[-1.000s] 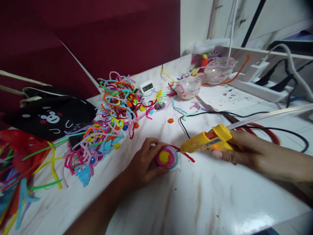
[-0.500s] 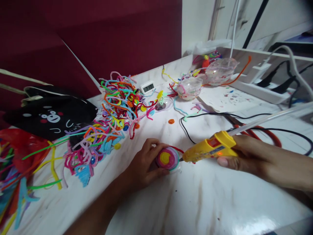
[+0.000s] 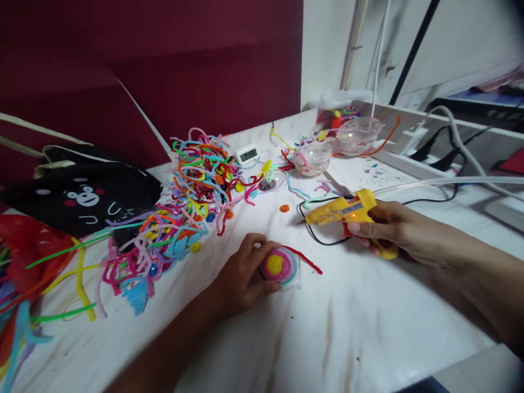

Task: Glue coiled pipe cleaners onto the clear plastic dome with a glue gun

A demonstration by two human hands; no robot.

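Between the thumb and fingers of my left hand is a round disc of coiled pipe cleaner, yellow in the middle with pink, purple and teal rings. It rests on the table with a clear edge showing beneath it. A red pipe cleaner trails from its rim to the right. My right hand grips a yellow hot glue gun by its handle, with a small orange light lit on its side. The gun's nozzle points left, up and away from the disc. A clear glue stick sticks out behind the gun.
A tangled heap of colourful pipe cleaners spreads along the left. Behind it lie a black bag and a small digital timer. Clear plastic bowls stand at the back, near a power strip. A black cord loops by the gun.
My right hand has drawn the glue gun up and away from the disc's rim. The red pipe cleaner's free end now shows fully. My left hand keeps its hold on the disc.
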